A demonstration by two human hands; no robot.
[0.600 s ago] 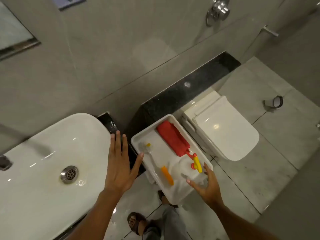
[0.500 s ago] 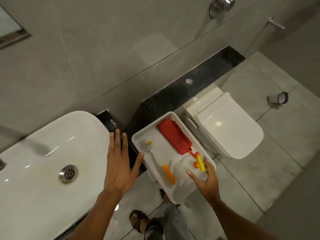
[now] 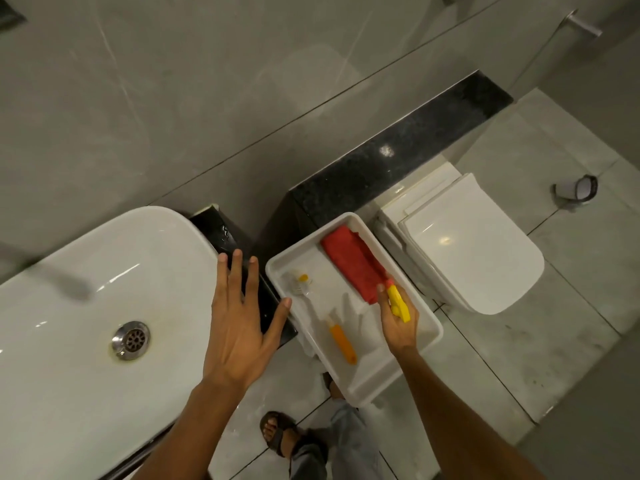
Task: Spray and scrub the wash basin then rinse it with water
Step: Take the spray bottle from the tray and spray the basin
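The wash basin (image 3: 86,306) fills the lower left of the view, a smooth, glossy white oval bowl with a round metal drain (image 3: 131,340) near its middle. The left hand (image 3: 239,327) hovers flat over the basin's right edge, fingers spread and holding nothing, its thumb tip reaching toward the rim of the white tray (image 3: 429,327) just beside it. The tray is a shallow rectangular plastic tub with rounded corners, sitting between the basin and the closed white toilet (image 3: 467,247). The right hand (image 3: 398,323) is inside the tray, fingers curled around the spray bottle (image 3: 398,303); only its yellow trigger head with a small red nozzle shows clearly, and the pale body under the palm is hard to make out, seemingly translucent. A folded red cloth (image 3: 353,265), soft and matte, lies along the tray's far side, touching the bottle's nozzle end. Nearer the basin side lies a brush (image 3: 322,313) with a clear bristled head and an orange handle, angled across the tray floor. Behind everything runs a speckled black stone ledge (image 3: 398,157) below grey polished wall tiles
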